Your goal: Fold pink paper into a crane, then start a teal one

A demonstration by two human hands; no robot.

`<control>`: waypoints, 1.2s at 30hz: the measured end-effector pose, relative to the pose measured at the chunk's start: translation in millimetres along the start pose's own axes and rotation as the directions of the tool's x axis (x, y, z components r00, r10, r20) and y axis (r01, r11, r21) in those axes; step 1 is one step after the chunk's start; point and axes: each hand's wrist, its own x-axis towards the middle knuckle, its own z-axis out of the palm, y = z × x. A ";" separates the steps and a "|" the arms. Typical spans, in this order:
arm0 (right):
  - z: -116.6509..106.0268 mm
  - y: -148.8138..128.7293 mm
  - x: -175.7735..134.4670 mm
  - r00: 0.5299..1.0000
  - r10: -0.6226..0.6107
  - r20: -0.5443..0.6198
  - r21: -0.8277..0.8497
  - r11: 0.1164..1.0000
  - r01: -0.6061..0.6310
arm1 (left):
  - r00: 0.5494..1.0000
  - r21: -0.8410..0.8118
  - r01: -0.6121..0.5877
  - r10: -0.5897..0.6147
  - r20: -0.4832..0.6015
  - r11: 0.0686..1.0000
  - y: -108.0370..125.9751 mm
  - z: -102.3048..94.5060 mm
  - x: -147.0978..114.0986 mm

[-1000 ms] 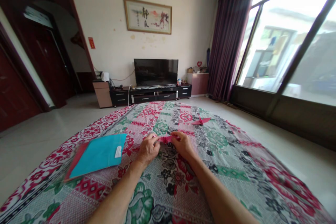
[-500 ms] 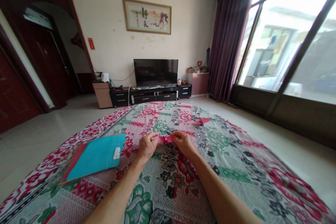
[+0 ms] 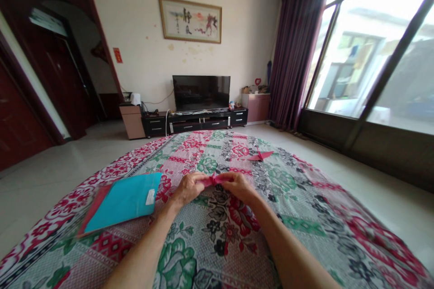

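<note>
Between my two hands is a small folded pink paper figure [image 3: 213,180], with a raised peak in its middle and a flap going out to either side. My left hand [image 3: 190,187] pinches its left flap between thumb and fingers. The right flap is pinched by my right hand [image 3: 237,185] in the same way. Both flap ends are hidden behind my fingers. Beyond my right hand, a finished-looking pink paper crane [image 3: 261,156] with spread wings sits on the patterned cloth [image 3: 285,239].
Left of my arms lies a pack of coloured paper [image 3: 124,201], turquoise on top with a white label and a reddish sheet showing under it. The cloth covers a round-edged table. Farther off stand a television [image 3: 201,92] on a low black cabinet, and a purple curtain [image 3: 293,49].
My hands have turned a little and their fingers sit more level along the flaps. The pink paper's middle now looks darker and tilted differently. The crane and paper pack stay put.
</note>
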 end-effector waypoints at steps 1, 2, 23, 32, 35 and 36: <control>0.1 1.1 0.5 1.000 0.004 -0.003 -0.007 1.000 -0.004 | 0.999 0.001 -0.025 0.025 0.034 1.000 1.9 -1.4 -0.7; 0.2 2.1 1.0 1.000 0.004 -0.003 -0.014 1.000 -0.004 | 0.998 0.006 -0.037 0.037 0.051 0.999 2.9 -2.3 -1.2; -9.7 5.0 -1.8 0.976 -0.212 -0.051 -0.236 0.952 0.194 | 0.980 0.119 -0.051 0.073 -0.183 0.992 -17.2 4.7 -0.8; -9.0 5.2 -2.5 0.959 -0.279 -0.041 -0.284 0.924 0.256 | 0.984 0.133 -0.072 0.092 -0.154 0.989 -16.5 4.6 -4.2; -9.2 5.4 -2.7 0.952 -0.301 -0.059 -0.298 0.915 0.271 | 0.984 0.158 -0.090 0.112 -0.137 0.983 -18.6 5.4 -4.4; -9.4 4.6 -3.1 0.951 -0.302 -0.068 -0.307 0.913 0.268 | 0.983 0.173 -0.097 0.121 -0.137 0.980 -19.4 5.8 -4.2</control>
